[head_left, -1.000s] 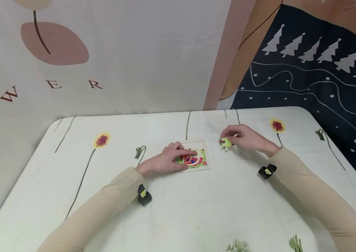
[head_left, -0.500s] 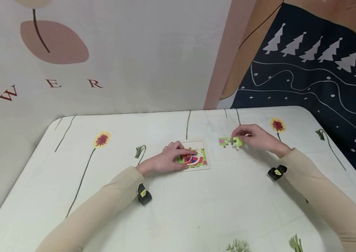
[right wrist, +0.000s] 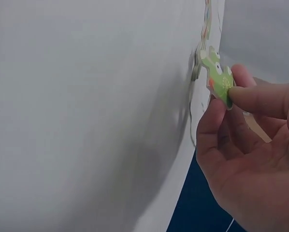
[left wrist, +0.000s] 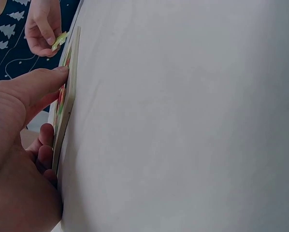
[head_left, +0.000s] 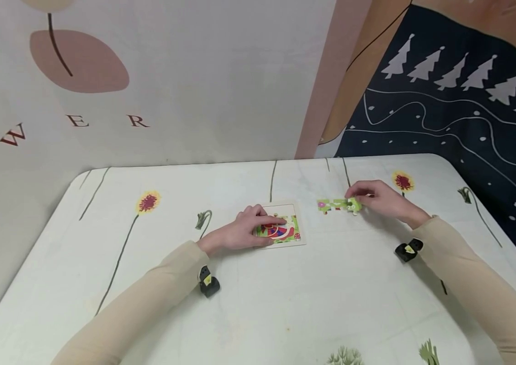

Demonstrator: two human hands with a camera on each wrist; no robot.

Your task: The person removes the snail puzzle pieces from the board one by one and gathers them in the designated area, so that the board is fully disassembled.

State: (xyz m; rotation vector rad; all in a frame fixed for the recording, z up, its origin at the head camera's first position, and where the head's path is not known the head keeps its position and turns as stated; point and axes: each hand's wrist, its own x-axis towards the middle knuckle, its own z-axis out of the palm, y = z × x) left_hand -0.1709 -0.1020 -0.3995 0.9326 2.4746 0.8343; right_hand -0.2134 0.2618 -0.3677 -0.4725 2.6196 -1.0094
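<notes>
In the head view my left hand rests on a small wooden jigsaw puzzle board, thumb and index finger stretched over its red, blue and green picture. The left wrist view shows the board edge-on, the thumb on its top and other fingers bent at its side. To the right, my right hand pinches a green jigsaw piece with a cartoon eye pattern. Thumb and fingertips grip this green piece at one end in the right wrist view. Left of it lies a pink-and-green piece, with more green pieces alongside.
A white cloth with printed flowers covers the table. Behind its far edge hangs a pale curtain, and a dark blue fabric with white trees hangs at the right. Each sleeve carries a black wrist camera.
My right hand has moved to the right with the green jigsaw piece. Pieces on the cloth to its left have come into view. The left hand has stayed on the board.
</notes>
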